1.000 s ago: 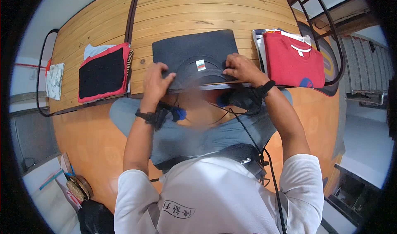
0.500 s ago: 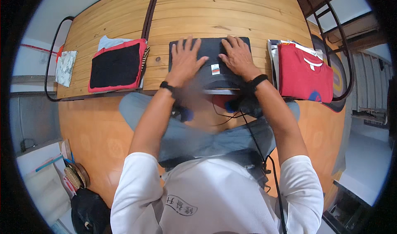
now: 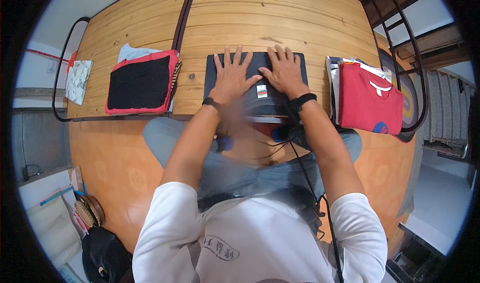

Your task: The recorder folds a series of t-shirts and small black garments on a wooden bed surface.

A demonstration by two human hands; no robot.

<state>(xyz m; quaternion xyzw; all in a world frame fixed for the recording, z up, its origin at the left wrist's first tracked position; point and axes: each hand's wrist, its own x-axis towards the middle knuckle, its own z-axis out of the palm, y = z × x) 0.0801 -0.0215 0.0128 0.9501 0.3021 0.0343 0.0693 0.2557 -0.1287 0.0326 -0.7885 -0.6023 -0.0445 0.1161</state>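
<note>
A black folded garment (image 3: pixel 259 62), squared off, lies at the near edge of the wooden table. A small white label with coloured marks (image 3: pixel 261 91) shows at its middle, by the neckline. My left hand (image 3: pixel 233 79) lies flat on the garment's left half, fingers stretched away from me and partly over the far edge. On the other half rests my right hand (image 3: pixel 287 77), palm down, fingers spread and also reaching the far edge. The two thumbs point toward each other, just beyond the label. Neither hand grasps anything.
To the left sits a folded pile topped by a black-and-red garment (image 3: pixel 140 83), with a pale patterned item (image 3: pixel 79 82) farther left. A stack topped by a folded red shirt (image 3: pixel 367 95) stands to the right. Dark metal rails (image 3: pixel 424 90) bound the table (image 3: pixel 280 18). Black cables (image 3: pixel 305 175) hang over my lap.
Both hands have slid slightly inward over the black garment, so the thumbs are closer together. The whole view has shifted a little. The side piles lie as before.
</note>
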